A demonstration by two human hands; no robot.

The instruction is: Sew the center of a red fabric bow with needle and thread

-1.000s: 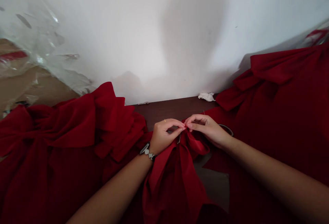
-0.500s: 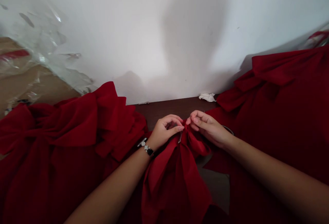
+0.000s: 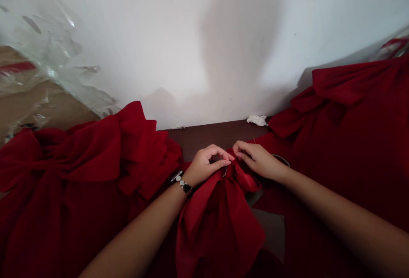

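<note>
A red fabric bow (image 3: 220,222) lies in front of me with its long tails hanging toward me. The thumb and fingers of my left hand (image 3: 209,161) pinch the bow's gathered top. Just below those fingertips a small metallic piece (image 3: 225,170), like a short chain or pin, shows on the cloth. On the other side of the gather, my right hand (image 3: 260,161) has its fingers curled and closed at the cloth; what they pinch is hidden. Above its knuckles a very thin line sticks up, too fine to name.
Stacked red bows (image 3: 86,150) lie at left, and another red pile (image 3: 354,112) rises at right. A crumpled white scrap (image 3: 257,120) and a small metal clip (image 3: 178,127) rest on the dark table (image 3: 211,134) by the wall. Clear plastic wrap (image 3: 64,56) covers cardboard at far left.
The right fingers have gone from loosely spread to closed and curled beside the bow's top. My left fingertips have shifted slightly right and down, still at the gather.
</note>
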